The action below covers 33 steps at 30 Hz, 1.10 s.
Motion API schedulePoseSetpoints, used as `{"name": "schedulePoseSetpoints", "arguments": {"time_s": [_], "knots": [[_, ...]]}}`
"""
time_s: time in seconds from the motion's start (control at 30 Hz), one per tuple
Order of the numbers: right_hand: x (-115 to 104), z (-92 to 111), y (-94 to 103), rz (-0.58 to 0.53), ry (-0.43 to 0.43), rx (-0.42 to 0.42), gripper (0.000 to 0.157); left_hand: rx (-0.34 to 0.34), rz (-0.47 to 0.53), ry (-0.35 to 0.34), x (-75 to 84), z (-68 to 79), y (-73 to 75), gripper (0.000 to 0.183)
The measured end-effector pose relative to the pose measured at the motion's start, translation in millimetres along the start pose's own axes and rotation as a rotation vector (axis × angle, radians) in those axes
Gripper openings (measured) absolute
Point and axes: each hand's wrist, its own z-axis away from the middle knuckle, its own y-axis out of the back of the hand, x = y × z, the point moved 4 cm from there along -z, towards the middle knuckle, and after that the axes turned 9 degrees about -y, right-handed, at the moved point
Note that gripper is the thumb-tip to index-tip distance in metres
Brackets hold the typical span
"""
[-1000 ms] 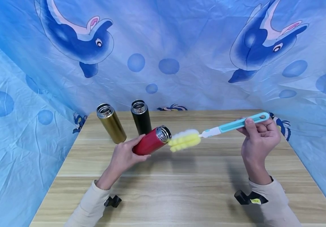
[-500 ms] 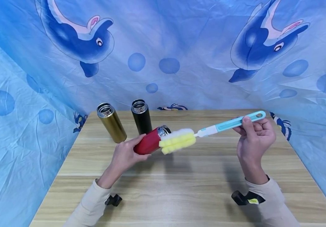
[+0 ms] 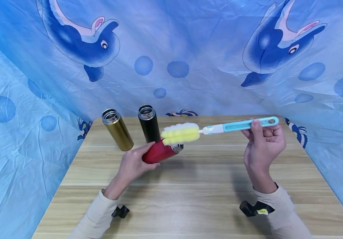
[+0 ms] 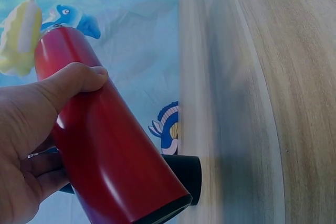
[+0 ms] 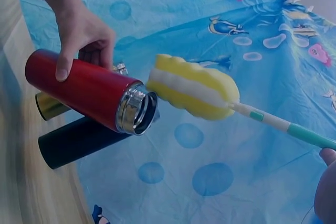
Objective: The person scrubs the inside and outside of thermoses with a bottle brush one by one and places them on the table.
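My left hand (image 3: 133, 163) grips a red thermos bottle (image 3: 158, 152), held tilted above the table with its open steel mouth toward the right. In my right hand (image 3: 264, 146) is a bottle brush (image 3: 240, 125), pinched by its turquoise handle. The brush's yellow and white sponge head (image 3: 181, 133) is in front of part of the bottle in the head view. From the right wrist view, the sponge head (image 5: 194, 87) is outside the bottle, beside the steel mouth (image 5: 137, 109). The left wrist view shows my thumb and fingers wrapped around the red body (image 4: 113, 135).
Behind the red bottle, a black bottle (image 3: 149, 124) and a gold bottle (image 3: 118, 130) stand lidless on the wooden table (image 3: 183, 205). A blue curtain (image 3: 201, 93) with dolphin pictures hangs behind the table and along its sides.
My right hand has moved left with the brush, whose head went from the bottle's mouth to above its body. The red bottle's mouth has tipped lower and to the right.
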Motion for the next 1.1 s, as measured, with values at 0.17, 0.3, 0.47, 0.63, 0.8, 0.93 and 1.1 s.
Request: {"name": "schedulePoseSetpoints", "arguments": {"time_s": [0.17,0.3,0.47,0.63,0.8,0.93,1.1], "knots": [[0,0,1.6,0.017,0.004,-0.013,0.018,-0.017,0.022,0.033,-1.5,0.5,0.6,0.08],[-1,-1,4.5,0.028,0.008,-0.016,0.018,-0.033,0.094,0.121,-4.9,1.9,1.1,0.08],[-1,-4,7.7,-0.011,0.006,0.004,0.018,-0.077,0.287,0.264,-9.9,4.8,-1.5,0.081],[-2,-6,9.7,-0.066,0.001,0.02,0.018,-0.124,0.505,0.366,-11.8,6.2,-6.8,0.082],[-3,-8,10.9,-0.094,-0.009,0.033,0.018,-0.164,0.71,0.388,-10.3,5.7,-13.7,0.076],[-2,-10,12.9,-0.096,-0.019,0.038,0.02,-0.195,0.808,0.378,-7.8,5.9,-18.7,0.069],[0,-14,15.7,-0.102,-0.027,0.043,0.02,-0.218,0.879,0.353,-4.8,6.5,-23.2,0.063]]}}
